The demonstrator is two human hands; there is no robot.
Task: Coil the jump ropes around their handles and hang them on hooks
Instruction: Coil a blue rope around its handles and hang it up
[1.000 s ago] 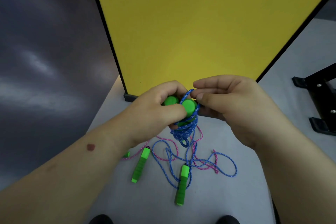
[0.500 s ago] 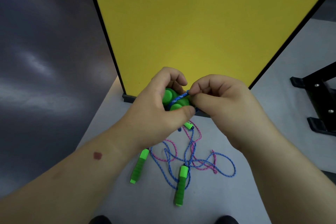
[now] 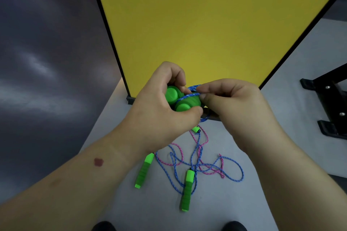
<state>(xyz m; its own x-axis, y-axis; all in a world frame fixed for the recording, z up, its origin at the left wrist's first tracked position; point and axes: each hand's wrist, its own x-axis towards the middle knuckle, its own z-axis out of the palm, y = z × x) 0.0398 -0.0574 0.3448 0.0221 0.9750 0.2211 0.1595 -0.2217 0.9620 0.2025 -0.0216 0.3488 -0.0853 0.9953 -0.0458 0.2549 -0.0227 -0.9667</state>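
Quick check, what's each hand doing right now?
Left hand: closed, its grip around the two green handles.
Right hand: closed, pinching the blue rope across the handle tops.

The left hand [image 3: 159,110] grips 2 green handles [image 3: 178,100] side by side; the right hand [image 3: 234,107] pinches blue rope [image 3: 189,96] across them, above tangled ropes [image 3: 202,163] on the floor [image 3: 253,155].

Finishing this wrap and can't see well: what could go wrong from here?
The blue rope crosses the two green handles only by a right hand pinch; if it slips, the wrap may loosen. The left hand grips both handles; one could twist free. Floor ropes, pink and blue, lie tangled and may snag.
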